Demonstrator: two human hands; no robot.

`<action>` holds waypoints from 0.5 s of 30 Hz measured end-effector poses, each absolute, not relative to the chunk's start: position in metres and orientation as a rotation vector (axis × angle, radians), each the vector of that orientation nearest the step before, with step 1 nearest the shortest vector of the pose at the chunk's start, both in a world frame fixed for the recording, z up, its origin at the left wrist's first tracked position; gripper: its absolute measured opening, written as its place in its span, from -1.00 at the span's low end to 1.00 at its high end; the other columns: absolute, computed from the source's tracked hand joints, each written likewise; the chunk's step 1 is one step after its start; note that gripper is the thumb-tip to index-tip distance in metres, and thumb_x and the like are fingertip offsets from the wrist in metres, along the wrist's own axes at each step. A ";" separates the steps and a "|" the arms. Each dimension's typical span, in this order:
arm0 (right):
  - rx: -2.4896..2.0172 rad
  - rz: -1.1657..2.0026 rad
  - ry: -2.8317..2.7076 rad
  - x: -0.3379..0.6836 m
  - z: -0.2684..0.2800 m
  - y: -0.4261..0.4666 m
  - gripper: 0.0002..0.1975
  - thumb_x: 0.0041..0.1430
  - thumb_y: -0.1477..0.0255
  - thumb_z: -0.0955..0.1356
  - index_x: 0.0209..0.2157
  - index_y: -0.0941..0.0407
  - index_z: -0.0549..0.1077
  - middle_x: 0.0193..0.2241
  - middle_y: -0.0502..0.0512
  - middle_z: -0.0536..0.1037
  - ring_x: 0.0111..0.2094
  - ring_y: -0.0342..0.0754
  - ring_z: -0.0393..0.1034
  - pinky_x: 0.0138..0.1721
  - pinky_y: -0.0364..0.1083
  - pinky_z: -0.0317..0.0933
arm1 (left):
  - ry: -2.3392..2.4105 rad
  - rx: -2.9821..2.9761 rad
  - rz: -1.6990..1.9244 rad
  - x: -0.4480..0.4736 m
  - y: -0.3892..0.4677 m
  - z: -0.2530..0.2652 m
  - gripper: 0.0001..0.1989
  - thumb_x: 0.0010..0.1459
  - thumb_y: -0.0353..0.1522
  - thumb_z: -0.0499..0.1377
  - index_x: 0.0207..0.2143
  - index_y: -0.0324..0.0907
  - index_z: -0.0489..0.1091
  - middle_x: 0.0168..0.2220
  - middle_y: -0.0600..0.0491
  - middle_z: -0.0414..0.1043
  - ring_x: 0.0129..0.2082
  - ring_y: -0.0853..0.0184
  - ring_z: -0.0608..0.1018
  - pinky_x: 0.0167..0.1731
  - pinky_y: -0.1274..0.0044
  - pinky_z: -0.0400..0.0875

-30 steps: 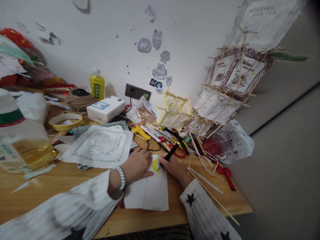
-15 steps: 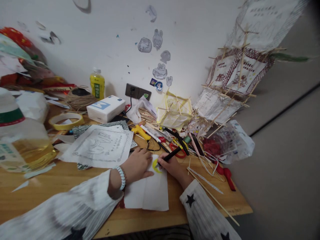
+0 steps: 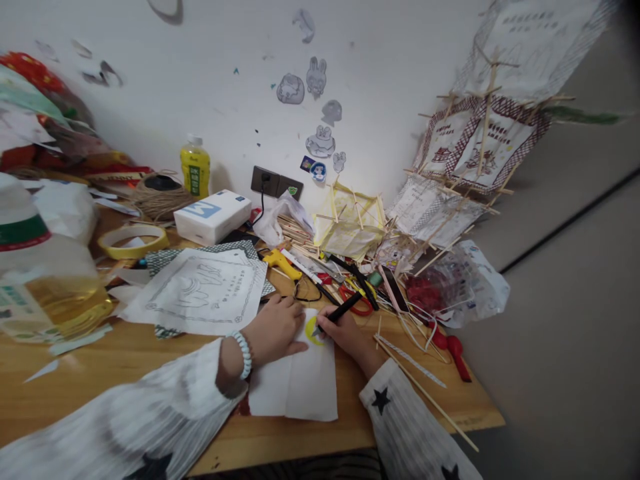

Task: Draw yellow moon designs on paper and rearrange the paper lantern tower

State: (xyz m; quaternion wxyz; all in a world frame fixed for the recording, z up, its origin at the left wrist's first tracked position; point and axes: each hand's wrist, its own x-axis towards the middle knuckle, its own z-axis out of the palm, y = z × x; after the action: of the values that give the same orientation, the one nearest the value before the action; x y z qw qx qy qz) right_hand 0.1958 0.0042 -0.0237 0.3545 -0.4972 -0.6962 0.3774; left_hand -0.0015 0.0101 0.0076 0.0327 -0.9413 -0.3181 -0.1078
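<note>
A folded white sheet of paper (image 3: 300, 387) lies at the front of the wooden table, with a yellow round shape (image 3: 311, 327) near its top. My left hand (image 3: 277, 327) rests flat on the sheet's upper left, fingers stretched out. In my right hand (image 3: 345, 333) is a black marker pen (image 3: 345, 308), tilted, its tip at the yellow shape. Left of my left hand lies a thin paper with a line drawing (image 3: 205, 290), over a dark patterned sheet. A yellow glue gun (image 3: 283, 264) sits beyond my hands.
Scissors (image 3: 357, 301), a phone (image 3: 393, 289) and thin sticks (image 3: 425, 390) lie to the right. A yellow stick-framed lantern (image 3: 349, 223) stands behind. At left are a large bottle (image 3: 45, 267), a tape roll (image 3: 133, 241) and a white box (image 3: 213, 217). Paper-covered stick frames (image 3: 480, 143) rise at the right.
Almost nothing differs. The marker pen and my right hand have shifted very slightly at the yellow shape; my left hand stays in place.
</note>
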 end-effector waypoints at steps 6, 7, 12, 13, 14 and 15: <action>-1.272 0.960 -1.819 0.196 -0.024 0.004 -0.85 0.07 0.36 0.28 -0.50 0.12 0.36 -0.61 -0.08 0.34 -0.57 -0.20 0.22 -0.51 -0.21 0.11 | -0.961 -2.894 -0.364 -0.002 0.012 0.005 -0.58 0.04 -0.08 0.20 -0.25 -0.28 0.45 -0.17 -0.13 0.44 -0.15 0.10 0.39 -0.18 0.31 0.15; -1.267 0.961 -1.818 0.196 -0.024 0.004 -0.85 0.07 0.36 0.28 -0.50 0.12 0.36 -0.61 -0.09 0.33 -0.57 -0.20 0.22 -0.51 -0.21 0.11 | -0.956 -2.894 -0.380 -0.002 0.012 0.005 -0.57 0.04 -0.08 0.21 -0.25 -0.27 0.45 -0.17 -0.13 0.44 -0.15 0.10 0.39 -0.18 0.31 0.15; -1.250 0.902 -1.686 0.198 -0.024 0.005 -0.77 0.09 0.27 0.28 -0.52 0.12 0.34 -0.63 -0.09 0.32 -0.59 -0.19 0.21 -0.55 -0.21 0.10 | -1.031 -2.864 -0.419 -0.003 0.016 0.004 -0.67 0.14 -0.18 0.15 -0.22 -0.27 0.45 -0.18 -0.14 0.44 -0.14 0.09 0.40 -0.19 0.32 0.15; -1.243 0.864 -1.617 0.199 -0.023 0.006 -0.75 0.10 0.24 0.27 -0.52 0.11 0.34 -0.64 -0.09 0.32 -0.60 -0.19 0.21 -0.56 -0.21 0.10 | -1.076 -2.857 -0.406 -0.004 0.018 0.005 -0.70 0.15 -0.22 0.15 -0.19 -0.27 0.44 -0.18 -0.15 0.44 -0.14 0.09 0.40 -0.19 0.33 0.16; -1.227 0.824 -1.549 0.201 -0.022 0.007 -0.73 0.11 0.21 0.26 -0.50 0.11 0.34 -0.64 -0.09 0.33 -0.60 -0.18 0.22 -0.56 -0.20 0.11 | -1.123 -2.855 -0.395 -0.005 0.020 0.005 -0.71 0.14 -0.25 0.17 -0.16 -0.26 0.43 -0.17 -0.15 0.44 -0.14 0.08 0.40 -0.19 0.33 0.16; -1.208 0.785 -1.484 0.203 -0.021 0.008 -0.71 0.13 0.17 0.24 -0.47 0.11 0.34 -0.65 -0.09 0.34 -0.61 -0.18 0.22 -0.57 -0.20 0.11 | -1.167 -2.862 -0.395 -0.006 0.022 0.006 -0.70 0.11 -0.28 0.19 -0.13 -0.24 0.42 -0.15 -0.14 0.42 -0.12 0.08 0.40 -0.19 0.33 0.17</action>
State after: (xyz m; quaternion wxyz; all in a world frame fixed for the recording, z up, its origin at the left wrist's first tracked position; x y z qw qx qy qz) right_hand 0.2030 0.0081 -0.0206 0.5114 -0.5019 -0.6165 0.3264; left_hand -0.0062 0.0222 0.0057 0.0125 -0.9184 -0.3746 -0.1268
